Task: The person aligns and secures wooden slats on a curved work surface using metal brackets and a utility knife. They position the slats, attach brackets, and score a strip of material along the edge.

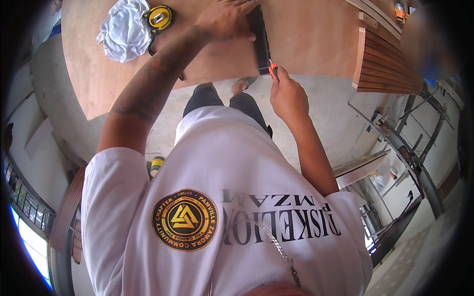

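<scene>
My right hand [290, 98] is closed around an orange utility knife [273, 72]. The knife's tip points up and away from me, beside the near end of a long dark flat strip [257, 42]. That strip lies across a brown plywood sheet [316, 44]. Farther up, my left hand [226, 20] rests flat on the sheet, fingers stretched toward the strip's far part and thumb out near its left edge. The fingertips reach the frame's top edge.
A crumpled white cloth [124, 30] and a yellow-black tape measure [160, 18] lie on the sheet's left. Brown slatted panels [387, 64] stand at the right edge. Metal framing [414, 148] is farther right. A yellow-green roll or can [156, 165] sits on the floor, left of me.
</scene>
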`<state>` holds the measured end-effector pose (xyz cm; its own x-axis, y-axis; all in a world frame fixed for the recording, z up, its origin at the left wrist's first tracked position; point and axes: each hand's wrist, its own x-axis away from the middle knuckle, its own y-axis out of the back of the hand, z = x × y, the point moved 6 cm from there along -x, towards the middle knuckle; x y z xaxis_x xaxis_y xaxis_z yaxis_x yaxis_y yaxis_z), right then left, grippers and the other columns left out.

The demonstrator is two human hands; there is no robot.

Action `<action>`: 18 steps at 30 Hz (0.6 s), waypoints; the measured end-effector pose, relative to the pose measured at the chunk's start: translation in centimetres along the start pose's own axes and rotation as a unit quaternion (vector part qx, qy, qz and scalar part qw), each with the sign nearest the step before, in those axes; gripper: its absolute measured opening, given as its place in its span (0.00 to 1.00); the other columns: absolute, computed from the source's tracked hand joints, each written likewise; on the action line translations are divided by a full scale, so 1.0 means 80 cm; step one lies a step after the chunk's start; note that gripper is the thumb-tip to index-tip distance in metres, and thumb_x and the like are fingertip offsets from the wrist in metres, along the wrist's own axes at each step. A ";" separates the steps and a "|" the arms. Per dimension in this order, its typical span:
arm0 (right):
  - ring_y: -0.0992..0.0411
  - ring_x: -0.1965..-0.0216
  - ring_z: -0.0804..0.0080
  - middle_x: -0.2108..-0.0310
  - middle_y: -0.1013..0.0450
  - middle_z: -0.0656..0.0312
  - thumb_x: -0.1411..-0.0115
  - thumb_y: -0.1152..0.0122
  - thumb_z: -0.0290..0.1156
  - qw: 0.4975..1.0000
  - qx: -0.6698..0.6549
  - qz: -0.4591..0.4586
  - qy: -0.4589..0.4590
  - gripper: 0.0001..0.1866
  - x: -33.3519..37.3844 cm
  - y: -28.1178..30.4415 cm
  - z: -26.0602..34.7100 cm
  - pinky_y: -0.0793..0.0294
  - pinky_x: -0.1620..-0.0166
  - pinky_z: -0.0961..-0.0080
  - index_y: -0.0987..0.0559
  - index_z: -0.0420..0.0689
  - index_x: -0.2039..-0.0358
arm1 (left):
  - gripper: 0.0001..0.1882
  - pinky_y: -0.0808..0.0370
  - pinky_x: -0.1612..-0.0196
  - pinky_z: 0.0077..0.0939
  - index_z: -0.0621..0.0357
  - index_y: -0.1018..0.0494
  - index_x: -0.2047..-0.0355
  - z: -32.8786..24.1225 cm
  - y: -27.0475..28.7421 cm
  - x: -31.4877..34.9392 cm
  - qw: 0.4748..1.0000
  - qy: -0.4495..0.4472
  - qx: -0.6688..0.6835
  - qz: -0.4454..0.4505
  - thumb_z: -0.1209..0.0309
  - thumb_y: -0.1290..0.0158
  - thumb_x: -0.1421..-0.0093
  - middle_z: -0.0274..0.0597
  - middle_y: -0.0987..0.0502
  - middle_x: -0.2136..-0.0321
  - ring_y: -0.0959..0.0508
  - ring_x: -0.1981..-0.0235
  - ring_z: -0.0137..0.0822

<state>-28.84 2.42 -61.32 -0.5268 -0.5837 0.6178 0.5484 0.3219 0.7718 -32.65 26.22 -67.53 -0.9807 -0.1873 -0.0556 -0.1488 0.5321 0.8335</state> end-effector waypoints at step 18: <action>0.17 0.61 0.41 0.65 0.18 0.44 0.27 0.46 0.33 0.999 -0.031 0.018 -0.003 0.19 0.015 -0.005 -0.017 0.20 0.59 0.47 0.30 0.39 0.39 | 0.56 0.45 0.24 0.50 0.63 0.36 0.28 0.000 -0.002 0.000 1.000 0.007 0.006 0.005 0.46 0.28 0.51 0.54 0.38 0.25 0.42 0.23 0.55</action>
<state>-28.85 0.58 -61.06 -0.5096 -0.5686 0.6457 0.6058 0.2959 0.7386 -32.63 26.16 -67.63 -0.9803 -0.1933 -0.0395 -0.1406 0.5441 0.8271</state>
